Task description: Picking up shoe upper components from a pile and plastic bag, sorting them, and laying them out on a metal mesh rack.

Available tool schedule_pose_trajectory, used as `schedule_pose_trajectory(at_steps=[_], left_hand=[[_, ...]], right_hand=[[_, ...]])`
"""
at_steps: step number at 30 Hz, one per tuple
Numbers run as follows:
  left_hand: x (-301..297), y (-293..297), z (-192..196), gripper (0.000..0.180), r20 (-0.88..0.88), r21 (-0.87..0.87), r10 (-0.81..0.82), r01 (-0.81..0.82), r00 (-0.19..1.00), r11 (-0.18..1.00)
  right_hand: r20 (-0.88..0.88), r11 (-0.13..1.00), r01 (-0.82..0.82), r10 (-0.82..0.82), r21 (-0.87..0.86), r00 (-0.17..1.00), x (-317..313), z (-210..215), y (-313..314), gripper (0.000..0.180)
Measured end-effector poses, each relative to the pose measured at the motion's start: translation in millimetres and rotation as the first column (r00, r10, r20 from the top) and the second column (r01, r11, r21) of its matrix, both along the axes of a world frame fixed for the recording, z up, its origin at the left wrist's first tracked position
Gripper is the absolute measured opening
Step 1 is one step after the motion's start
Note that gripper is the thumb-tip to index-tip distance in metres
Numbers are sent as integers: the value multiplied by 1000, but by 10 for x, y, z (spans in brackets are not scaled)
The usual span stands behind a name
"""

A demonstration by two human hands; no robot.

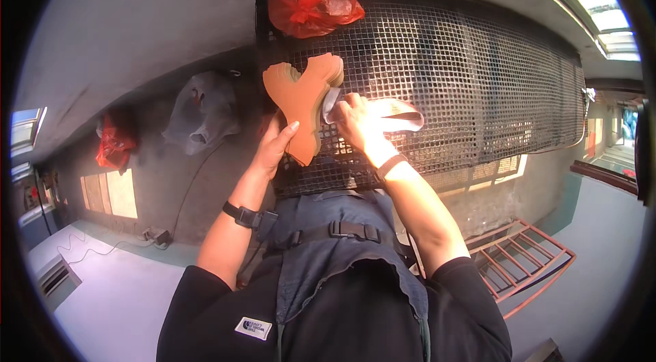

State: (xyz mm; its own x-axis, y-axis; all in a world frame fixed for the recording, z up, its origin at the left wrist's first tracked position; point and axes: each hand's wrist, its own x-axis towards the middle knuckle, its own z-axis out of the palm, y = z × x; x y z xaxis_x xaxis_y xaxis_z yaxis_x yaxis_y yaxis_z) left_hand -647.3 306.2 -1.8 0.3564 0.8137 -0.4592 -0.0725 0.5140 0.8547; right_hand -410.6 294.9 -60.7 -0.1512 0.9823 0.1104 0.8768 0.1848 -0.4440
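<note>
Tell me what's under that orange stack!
Black mesh shows beside the orange stack, which the left hand grips. Whatever lies directly underneath is covered, so it can't be seen.

Stack [298, 99] is being held over mesh surface [471, 75]; from stack, tied bag [311, 3] is lying at 12 o'clock, strip [404, 106] at 3, floor bag [205, 109] at 9.

Larger red bag [311, 3], whitish bag [205, 109]
</note>
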Motion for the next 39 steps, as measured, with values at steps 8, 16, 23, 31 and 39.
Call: schedule_pose_trajectory(at_steps=[8, 16, 23, 31, 39], left_hand=[[-43, -15, -143, 77, 51, 43, 4, -6, 999, 999], [106, 19, -17, 80, -62, 131, 93, -85, 994, 988], [214, 110, 74, 80, -300, 174, 109, -58, 948, 983], [184, 101, -6, 47, -293, 185, 123, -70, 948, 980], [327, 266, -171, 56, -254, -35, 29, -39, 967, 999]], right_hand=[[185, 990, -115, 129, -81, 974, -57, -15, 120, 17], [-148, 866, 49, -140, -498, 979, -235, 245, -99, 32], [-352, 848, -161, -32, -505, 936, 231, 1437, -376, 33], [-876, 621, 621, -289, -479, -387, 2713, 842, -3052, 41], [-347, -534, 165, 261, -829, -901, 1614, -1319, -7831, 61]])
